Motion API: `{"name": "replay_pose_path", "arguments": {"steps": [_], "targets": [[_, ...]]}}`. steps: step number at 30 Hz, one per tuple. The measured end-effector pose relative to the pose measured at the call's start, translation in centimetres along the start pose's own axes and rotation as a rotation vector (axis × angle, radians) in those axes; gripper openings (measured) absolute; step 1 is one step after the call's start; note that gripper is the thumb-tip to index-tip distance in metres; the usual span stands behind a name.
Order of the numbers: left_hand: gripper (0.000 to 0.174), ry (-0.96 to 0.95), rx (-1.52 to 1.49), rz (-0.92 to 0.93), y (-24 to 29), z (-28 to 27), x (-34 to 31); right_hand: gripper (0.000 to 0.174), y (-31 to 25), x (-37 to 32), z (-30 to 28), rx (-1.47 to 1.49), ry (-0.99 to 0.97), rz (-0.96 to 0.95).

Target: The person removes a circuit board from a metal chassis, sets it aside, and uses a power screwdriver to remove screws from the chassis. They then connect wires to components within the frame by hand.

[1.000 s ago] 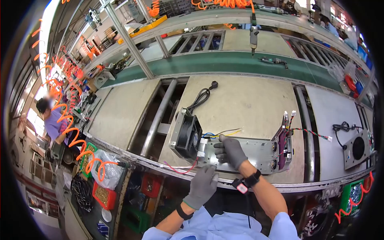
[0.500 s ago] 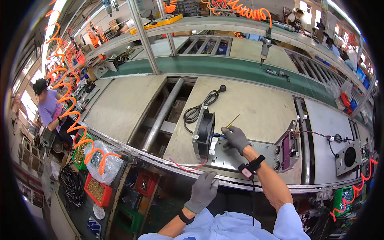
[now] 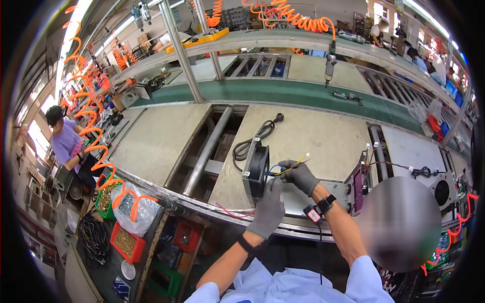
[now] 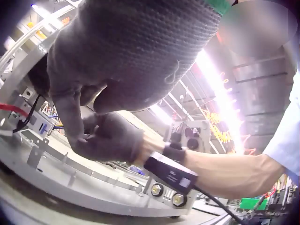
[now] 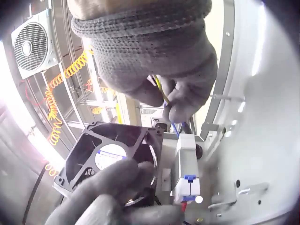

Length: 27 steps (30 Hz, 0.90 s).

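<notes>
Hands: While the right hand (image 3: 299,178) is pinching the wires (image 5: 161,88), the left hand (image 3: 269,209) is coming up from the desk's front edge, so both are now working close together by the fan (image 3: 258,171).
Left fingers: They are bending near the fan, but I can't tell if they are holding anything.
Wires: They are poking out of the right hand, just beside the fan.
Fan: It is standing upright at the left end of the metal tray (image 3: 328,189).
Desk: It (image 3: 323,126) is holding up the tray and a looped black cord (image 3: 241,151).
Room: Orange hoses (image 3: 303,22) are hanging, and someone in purple (image 3: 64,141) is standing at the left.
</notes>
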<state>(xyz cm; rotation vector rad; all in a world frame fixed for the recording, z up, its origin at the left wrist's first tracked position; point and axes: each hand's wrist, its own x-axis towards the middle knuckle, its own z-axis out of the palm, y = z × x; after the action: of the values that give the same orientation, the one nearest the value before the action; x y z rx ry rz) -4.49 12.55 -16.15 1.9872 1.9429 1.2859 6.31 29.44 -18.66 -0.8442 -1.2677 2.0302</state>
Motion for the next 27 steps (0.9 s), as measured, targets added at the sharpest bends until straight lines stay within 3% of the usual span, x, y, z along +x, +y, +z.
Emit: {"name": "replay_pose_path", "arguments": {"steps": [3, 6, 7, 10, 11, 14, 15, 18, 20, 22, 25, 26, 27], "targets": [[0.058, -0.130, 0.035, -0.207, 0.4, 1.6, 3.3, 0.033, 0.3, -1.1, -0.8, -0.086, -0.112, -0.094], [0.064, -0.140, 0.110, -0.286, 0.7, 2.8, 5.4, 0.032, 0.4, -1.8, -0.8, -0.134, -0.111, -0.166], [0.077, -0.061, 0.202, -0.193, 0.5, 3.2, 5.8, 0.032, 0.5, -1.9, -0.8, -0.143, -0.101, -0.178], [0.070, -0.281, 0.277, -0.334, -0.3, 3.4, 7.5, 0.031, 1.0, -2.0, -0.9, -0.138, -0.134, -0.249], [0.059, -0.263, 0.329, -0.313, -0.4, 3.9, 7.5, 0.031, 1.1, -2.0, -1.0, -0.155, -0.142, -0.262], [0.054, -0.323, 0.343, -0.328, 0.9, 2.9, 7.7, 0.031, 1.4, -1.9, -1.4, -0.215, -0.137, -0.307], [0.054, -0.262, 0.291, -0.252, 1.6, 2.6, 7.2, 0.031, 2.0, -1.5, -1.7, -0.246, -0.119, -0.323], [0.060, -0.084, 0.173, 0.036, 1.8, 1.3, 3.0, 0.030, 1.5, -2.4, -0.9, -0.498, 0.019, -0.424], [0.055, -0.307, 0.158, -0.150, 4.1, -1.2, 0.3, 0.028, 0.6, -4.2, 0.0, -0.595, 0.062, -0.507], [0.049, -0.152, 0.062, -0.007, 2.7, -2.2, -3.6, 0.026, 0.5, -5.7, 0.4, -0.556, 0.010, -0.588], [0.037, -0.090, -0.011, -0.224, 1.0, -4.5, -9.5, 0.028, 1.8, -7.3, 0.9, -0.934, -0.001, -0.908], [0.035, -0.043, -0.041, -0.250, 0.4, -5.6, -11.1, 0.031, 4.0, -6.4, -0.2, -0.951, 0.024, -0.847], [0.034, -0.007, -0.023, -0.286, -0.7, -6.7, -12.8, 0.029, 3.1, -6.9, 0.6, -0.823, 0.047, -0.665]]}}
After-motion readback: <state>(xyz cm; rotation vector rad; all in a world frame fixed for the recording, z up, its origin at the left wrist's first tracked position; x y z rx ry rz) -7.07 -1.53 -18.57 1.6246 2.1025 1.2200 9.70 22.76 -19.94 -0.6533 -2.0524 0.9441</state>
